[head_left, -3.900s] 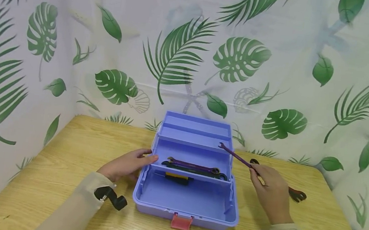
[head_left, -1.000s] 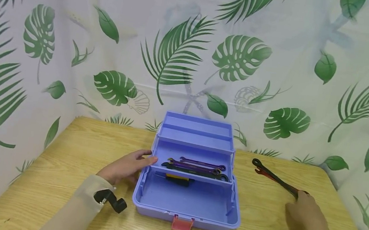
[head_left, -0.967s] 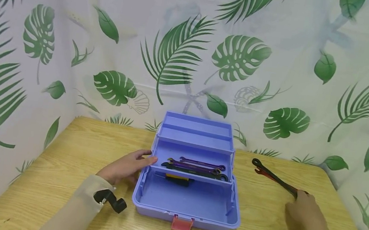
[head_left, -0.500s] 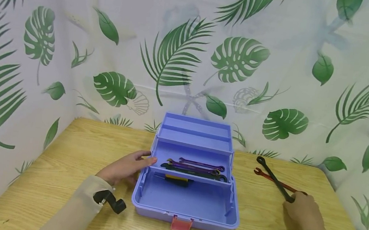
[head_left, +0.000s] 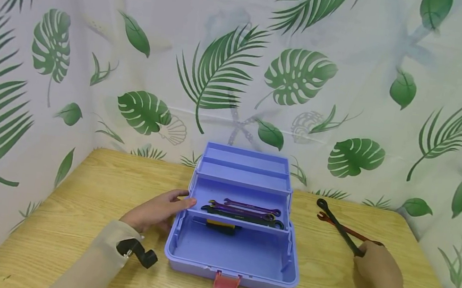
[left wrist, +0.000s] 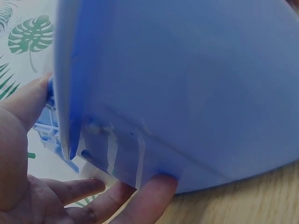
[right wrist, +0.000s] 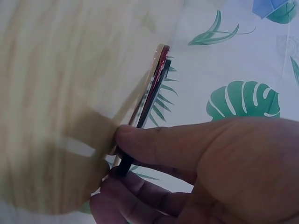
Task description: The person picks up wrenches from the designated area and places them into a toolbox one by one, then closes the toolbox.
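Observation:
A blue-violet toolbox (head_left: 189,266) stands open on the table. My left hand (head_left: 156,211) grips its left side; in the left wrist view the thumb (left wrist: 29,100) is at the rim and the fingers lie against the outer wall. In the lower tray are two purple wrenches (head_left: 252,207) and a black wrench (head_left: 223,212). To the right of the box, my right hand (head_left: 380,268) pinches the near end of another black wrench (head_left: 339,226) between thumb and fingers (right wrist: 159,144). This wrench crosses over a red wrench (head_left: 357,235).
A yellow-and-black handled tool (head_left: 221,227) lies in the box's bottom, partly under the tray. A pink latch (head_left: 226,283) hangs at the front. The wooden table (head_left: 76,221) meets a leaf-patterned curtain (head_left: 235,30) behind and at the sides.
The purple wrench that my right hand held now lies in the tray. My right hand has moved right and taken the black wrench, which has swung apart from the red one. The left hand stays put.

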`<state>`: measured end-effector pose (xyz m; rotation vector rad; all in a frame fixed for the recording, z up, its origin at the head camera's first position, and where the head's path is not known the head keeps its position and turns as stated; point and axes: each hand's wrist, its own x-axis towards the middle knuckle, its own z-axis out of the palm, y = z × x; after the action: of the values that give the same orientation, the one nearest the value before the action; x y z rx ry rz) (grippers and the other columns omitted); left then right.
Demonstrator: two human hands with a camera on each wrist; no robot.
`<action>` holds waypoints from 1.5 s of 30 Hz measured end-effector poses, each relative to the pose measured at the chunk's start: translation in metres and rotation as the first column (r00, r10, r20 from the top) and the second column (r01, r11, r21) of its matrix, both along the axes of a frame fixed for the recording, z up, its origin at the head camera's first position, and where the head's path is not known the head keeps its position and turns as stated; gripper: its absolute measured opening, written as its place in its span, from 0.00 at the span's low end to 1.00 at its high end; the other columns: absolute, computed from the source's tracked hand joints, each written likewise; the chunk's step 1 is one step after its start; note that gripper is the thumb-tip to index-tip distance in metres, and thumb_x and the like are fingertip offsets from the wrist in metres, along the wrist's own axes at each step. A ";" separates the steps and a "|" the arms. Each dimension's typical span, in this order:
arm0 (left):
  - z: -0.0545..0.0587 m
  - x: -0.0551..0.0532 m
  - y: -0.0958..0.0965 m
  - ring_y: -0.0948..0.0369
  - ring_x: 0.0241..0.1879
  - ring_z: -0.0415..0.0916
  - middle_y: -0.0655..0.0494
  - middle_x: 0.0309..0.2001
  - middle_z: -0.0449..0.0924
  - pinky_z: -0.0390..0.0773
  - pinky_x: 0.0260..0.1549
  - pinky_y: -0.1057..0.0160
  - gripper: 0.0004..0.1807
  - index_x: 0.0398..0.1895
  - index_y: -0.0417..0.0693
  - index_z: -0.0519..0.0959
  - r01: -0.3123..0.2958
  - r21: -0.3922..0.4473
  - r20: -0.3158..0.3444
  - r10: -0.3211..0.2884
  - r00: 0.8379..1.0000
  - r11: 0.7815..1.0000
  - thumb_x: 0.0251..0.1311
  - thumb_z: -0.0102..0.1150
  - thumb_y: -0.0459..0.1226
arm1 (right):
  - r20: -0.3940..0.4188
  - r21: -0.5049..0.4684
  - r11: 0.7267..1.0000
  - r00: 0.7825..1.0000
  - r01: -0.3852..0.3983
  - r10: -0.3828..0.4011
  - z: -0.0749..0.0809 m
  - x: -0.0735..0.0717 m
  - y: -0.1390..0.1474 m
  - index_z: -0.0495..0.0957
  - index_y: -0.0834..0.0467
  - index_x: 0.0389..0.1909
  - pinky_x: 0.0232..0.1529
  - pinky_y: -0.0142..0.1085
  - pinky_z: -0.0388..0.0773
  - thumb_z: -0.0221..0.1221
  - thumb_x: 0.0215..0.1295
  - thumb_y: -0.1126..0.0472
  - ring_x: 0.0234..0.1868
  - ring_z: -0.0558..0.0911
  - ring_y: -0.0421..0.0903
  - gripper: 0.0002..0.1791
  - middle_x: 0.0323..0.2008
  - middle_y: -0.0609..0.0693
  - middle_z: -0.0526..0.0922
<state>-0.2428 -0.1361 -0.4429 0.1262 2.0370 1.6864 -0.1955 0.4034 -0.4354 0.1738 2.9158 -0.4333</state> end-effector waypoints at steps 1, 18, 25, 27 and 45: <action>0.000 0.000 0.000 0.46 0.53 0.83 0.38 0.69 0.71 0.88 0.41 0.45 0.45 0.80 0.48 0.57 0.000 0.001 0.001 0.000 1.000 1.000 0.69 0.61 0.58 | -0.001 0.004 1.000 1.000 0.000 0.000 -0.001 0.000 0.000 0.79 0.71 0.46 0.46 0.62 0.79 0.61 0.68 0.65 0.48 0.81 0.71 0.13 0.46 0.72 0.82; 0.000 0.001 0.000 0.45 0.57 0.80 0.38 0.69 0.70 0.88 0.42 0.44 0.45 0.80 0.46 0.58 -0.023 0.013 0.014 0.023 1.000 1.000 0.69 0.62 0.57 | 0.012 -0.002 0.998 0.998 -0.056 0.056 0.005 -0.001 -0.012 0.79 0.74 0.55 0.51 0.65 0.77 0.60 0.71 0.61 0.55 0.78 0.76 0.20 0.53 0.75 0.80; 0.001 0.000 0.001 0.45 0.56 0.81 0.38 0.69 0.70 0.88 0.42 0.44 0.46 0.80 0.47 0.58 -0.019 -0.004 0.010 0.019 1.000 1.000 0.68 0.63 0.59 | -0.024 -0.017 0.993 0.993 -0.115 0.115 0.002 -0.001 -0.013 0.79 0.72 0.54 0.51 0.66 0.78 0.63 0.69 0.60 0.54 0.78 0.76 0.21 0.52 0.74 0.81; 0.002 0.000 0.001 0.45 0.56 0.81 0.38 0.69 0.70 0.88 0.42 0.44 0.47 0.80 0.47 0.58 -0.018 -0.008 0.009 0.018 1.000 1.000 0.67 0.63 0.59 | -0.030 -0.013 0.991 0.991 -0.134 0.134 0.002 -0.002 -0.013 0.79 0.72 0.54 0.50 0.66 0.78 0.64 0.69 0.60 0.53 0.79 0.75 0.21 0.51 0.74 0.82; -0.002 -0.002 0.000 0.45 0.57 0.80 0.38 0.70 0.69 0.88 0.42 0.44 0.46 0.80 0.47 0.57 -0.007 0.004 0.006 0.007 1.000 1.000 0.68 0.63 0.59 | -0.051 -0.011 0.987 0.986 -0.159 0.158 0.003 -0.005 -0.021 0.83 0.68 0.49 0.49 0.62 0.79 0.67 0.66 0.61 0.50 0.82 0.68 0.17 0.47 0.67 0.85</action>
<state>-0.2447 -0.1357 -0.4450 0.1148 2.0318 1.6937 -0.2009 0.3820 -0.4325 -0.0723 2.9448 -0.4392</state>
